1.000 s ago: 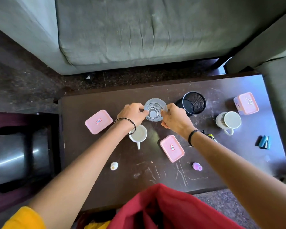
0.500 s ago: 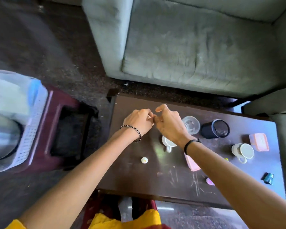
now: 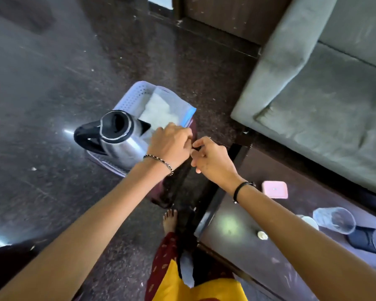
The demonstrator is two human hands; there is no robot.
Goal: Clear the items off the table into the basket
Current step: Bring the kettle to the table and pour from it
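The white perforated basket (image 3: 132, 98) stands on a maroon stool (image 3: 172, 187) left of the table. It holds a steel kettle (image 3: 119, 137) and a clear box with a blue lid (image 3: 167, 109). My left hand (image 3: 170, 146) is closed at the basket's near right edge. My right hand (image 3: 212, 158) is beside it with thumb and fingers pinched. Nothing shows in either hand. On the dark table (image 3: 237, 253) lie a pink box (image 3: 275, 189), a clear glass (image 3: 334, 220), a white mug (image 3: 311, 222), a black mesh cup (image 3: 369, 240) and a small white bottle (image 3: 262, 235).
A grey sofa (image 3: 313, 94) runs behind the table on the right. The floor (image 3: 41, 83) around the stool is dark polished stone. My bare foot (image 3: 169, 220) stands between the stool and the table's end.
The view has swung left. Both hands, held close together, have moved from over the table's left end to the stool beside the basket. The glass stays on the table.
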